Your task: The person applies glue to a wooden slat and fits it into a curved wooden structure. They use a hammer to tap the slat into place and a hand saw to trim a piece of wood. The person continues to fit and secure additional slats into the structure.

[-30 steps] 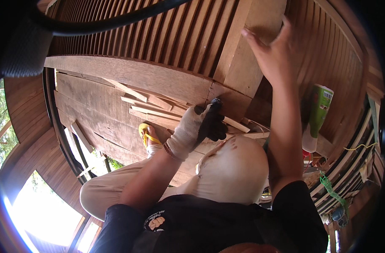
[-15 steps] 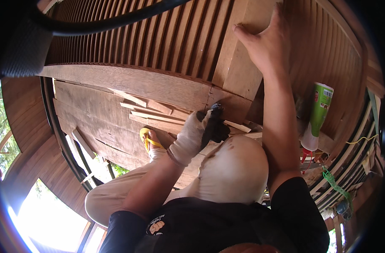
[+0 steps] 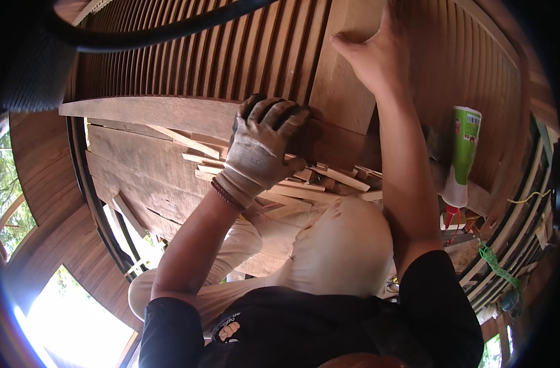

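My left hand [image 3: 261,144], in a grey-white work glove with dark fingertips, is closed over the near rail [image 3: 169,115] of a slatted wooden panel [image 3: 231,58]. Its fingers curl over the rail top and the thumb lies on the near side, close to the corner joint. Bare, my right hand [image 3: 378,58] rests at the panel's wide right-hand stile [image 3: 341,80], thumb and forefinger spread apart; the other fingers are hidden. My light-trousered knee [image 3: 344,245] is bent below the panel's corner.
Loose wood strips [image 3: 304,190] lie on the plank surface [image 3: 139,150] below the rail. A green and white glue bottle [image 3: 464,153] with a red nozzle is beside my right forearm. Green cord [image 3: 498,267] hangs at the right, and a dark strap [image 3: 169,34] crosses the upper left.
My left hand has moved up and left from the corner joint onto the rail, turning its back toward me. The right hand has shifted slightly left along with the view.
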Available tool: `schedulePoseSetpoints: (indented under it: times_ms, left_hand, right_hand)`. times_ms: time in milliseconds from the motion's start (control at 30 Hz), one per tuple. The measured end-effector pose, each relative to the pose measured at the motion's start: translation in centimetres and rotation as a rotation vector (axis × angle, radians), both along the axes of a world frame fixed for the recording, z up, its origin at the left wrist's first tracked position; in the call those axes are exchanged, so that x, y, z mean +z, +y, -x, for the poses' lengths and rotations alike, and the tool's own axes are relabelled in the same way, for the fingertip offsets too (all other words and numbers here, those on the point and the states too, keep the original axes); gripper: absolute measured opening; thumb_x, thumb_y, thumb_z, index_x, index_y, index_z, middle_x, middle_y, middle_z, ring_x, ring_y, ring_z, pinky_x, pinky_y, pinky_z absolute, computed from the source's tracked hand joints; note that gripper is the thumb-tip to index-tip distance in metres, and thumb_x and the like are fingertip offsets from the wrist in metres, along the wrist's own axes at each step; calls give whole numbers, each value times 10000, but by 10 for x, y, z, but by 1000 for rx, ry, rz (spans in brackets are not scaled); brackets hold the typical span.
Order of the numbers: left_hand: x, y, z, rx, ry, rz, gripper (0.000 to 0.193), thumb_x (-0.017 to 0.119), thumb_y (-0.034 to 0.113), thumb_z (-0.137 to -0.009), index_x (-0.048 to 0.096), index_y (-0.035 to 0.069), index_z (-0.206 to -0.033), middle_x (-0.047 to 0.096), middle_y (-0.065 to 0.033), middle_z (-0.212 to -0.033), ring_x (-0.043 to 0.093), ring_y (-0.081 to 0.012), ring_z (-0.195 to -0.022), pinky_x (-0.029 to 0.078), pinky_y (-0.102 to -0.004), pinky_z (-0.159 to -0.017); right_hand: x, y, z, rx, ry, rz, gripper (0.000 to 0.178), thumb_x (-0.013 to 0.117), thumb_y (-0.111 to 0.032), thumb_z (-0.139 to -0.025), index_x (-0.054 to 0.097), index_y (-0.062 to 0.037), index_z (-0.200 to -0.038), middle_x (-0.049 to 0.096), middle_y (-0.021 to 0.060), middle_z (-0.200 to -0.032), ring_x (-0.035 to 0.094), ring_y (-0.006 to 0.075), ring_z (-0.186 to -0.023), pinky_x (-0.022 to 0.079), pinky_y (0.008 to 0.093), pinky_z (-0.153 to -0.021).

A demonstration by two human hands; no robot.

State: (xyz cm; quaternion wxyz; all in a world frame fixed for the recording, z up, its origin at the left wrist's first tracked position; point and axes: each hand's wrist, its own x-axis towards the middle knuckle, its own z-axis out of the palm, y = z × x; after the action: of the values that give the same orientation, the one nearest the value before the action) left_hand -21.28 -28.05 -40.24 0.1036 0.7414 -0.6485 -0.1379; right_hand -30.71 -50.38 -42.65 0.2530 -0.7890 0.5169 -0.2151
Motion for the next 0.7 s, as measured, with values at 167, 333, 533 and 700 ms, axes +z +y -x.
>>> schedulePoseSetpoints:
  times_ms: [167, 333, 533, 700]
  left_hand:
    - [-4, 1, 3, 3, -13, 15, 828, 851, 376, -579, 602, 168, -1341, 560, -125, -1315, 465, -355, -1295, 329, -544, -1145]
    - [-6, 2, 1, -4, 20, -25, 786, 830, 386, -644, 586, 183, -1363, 544, -80, -1374, 448, -318, -1339, 249, -558, -1190]
    - [-5, -1, -4, -16, 91, -55, 776, 845, 413, -630, 607, 179, -1331, 550, -74, -1374, 455, -309, -1337, 260, -546, -1192]
    - [-6, 10, -3, -67, 54, 29, 754, 833, 395, -578, 632, 141, -1259, 586, -104, -1322, 502, -341, -1279, 331, -543, -1142]
  right_hand:
    - [-7, -4, 2, 25, -76, -21, 1166, 868, -264, -689, 166, 23, -1575, 384, 339, -1498, 424, 457, -1379, 393, 471, -1145]
    - [-4, -3, 1, 17, -59, -38, 1180, 866, -272, -692, 147, 20, -1580, 397, 334, -1485, 439, 454, -1367, 404, 468, -1137]
    - [8, -3, 1, 2, 16, -106, 1163, 850, -283, -710, 142, 23, -1581, 397, 334, -1478, 450, 450, -1359, 414, 468, -1130]
    - [4, -7, 2, 32, -10, -145, 1133, 840, -296, -723, 170, 46, -1570, 374, 335, -1499, 437, 440, -1377, 407, 453, -1141]
